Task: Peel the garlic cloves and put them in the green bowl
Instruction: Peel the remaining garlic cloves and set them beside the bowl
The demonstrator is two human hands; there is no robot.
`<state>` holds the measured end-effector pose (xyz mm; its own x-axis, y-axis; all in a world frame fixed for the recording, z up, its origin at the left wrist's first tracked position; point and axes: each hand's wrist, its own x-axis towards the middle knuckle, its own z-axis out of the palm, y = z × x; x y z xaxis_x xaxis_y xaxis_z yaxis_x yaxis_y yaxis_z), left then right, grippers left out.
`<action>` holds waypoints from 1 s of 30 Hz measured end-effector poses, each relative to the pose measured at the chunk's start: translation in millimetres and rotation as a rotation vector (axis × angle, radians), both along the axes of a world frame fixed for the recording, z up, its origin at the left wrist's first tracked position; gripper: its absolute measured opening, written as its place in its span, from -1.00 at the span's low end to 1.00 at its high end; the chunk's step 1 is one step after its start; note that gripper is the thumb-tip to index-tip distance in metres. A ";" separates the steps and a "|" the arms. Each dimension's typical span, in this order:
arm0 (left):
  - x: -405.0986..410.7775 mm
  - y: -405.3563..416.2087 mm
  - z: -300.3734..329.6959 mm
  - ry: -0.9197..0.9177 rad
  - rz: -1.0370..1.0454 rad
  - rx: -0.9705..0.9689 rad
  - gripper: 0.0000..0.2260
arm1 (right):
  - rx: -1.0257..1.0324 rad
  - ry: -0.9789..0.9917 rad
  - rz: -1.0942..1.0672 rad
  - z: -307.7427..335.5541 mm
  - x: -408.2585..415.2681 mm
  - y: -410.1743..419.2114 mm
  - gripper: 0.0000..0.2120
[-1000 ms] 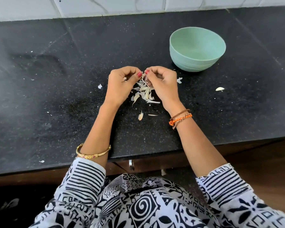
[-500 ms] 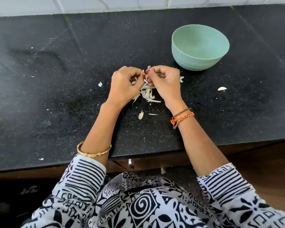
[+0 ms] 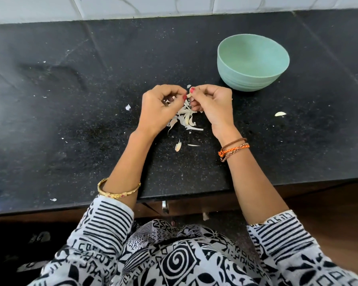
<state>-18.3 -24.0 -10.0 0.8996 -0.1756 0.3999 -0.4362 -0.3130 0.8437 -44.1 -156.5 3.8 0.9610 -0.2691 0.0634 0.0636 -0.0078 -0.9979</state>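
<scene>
Garlic clove (image 3: 189, 96): in the head view we see it just above the middle of the frame, pinched between our two thumbs, only a pale sliver showing.
Left hand (image 3: 160, 108): fingers curled in, thumb tip pressing the clove from the left.
Right hand (image 3: 213, 105): fingers curled, thumb and forefinger gripping the clove from the right.
Peel scraps (image 3: 185, 119): a loose pale heap on the counter directly below our hands, with two stray pieces lower down.
Green bowl (image 3: 253, 79): upper right of the frame, upright on the counter, near our right hand but apart from it; what we see of its inside is bare.
Black counter (image 3: 70, 120): speckled, filling the middle band of the frame.
Loose piece (image 3: 280, 114): pale, alone at the right, below the bowl.
</scene>
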 end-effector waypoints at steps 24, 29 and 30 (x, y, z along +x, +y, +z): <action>-0.6 -1.1 1.7 0.094 -0.036 -0.056 -0.87 | -0.173 -0.046 0.026 -8.0 1.8 3.3 -0.87; 2.1 -1.2 8.6 0.221 -0.035 -0.254 -0.88 | -0.014 -0.056 0.146 -2.2 -0.8 3.6 -0.77; 2.6 -1.3 8.8 0.237 -0.032 -0.272 -0.90 | 0.017 -0.045 0.177 -1.1 -1.6 3.8 -0.78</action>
<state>-15.7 -25.4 -1.2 0.9686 -0.1212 0.2170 -0.2245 -0.0519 0.9731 -45.7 -152.8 2.7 0.9897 -0.0972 0.1048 0.1076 0.0241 -0.9939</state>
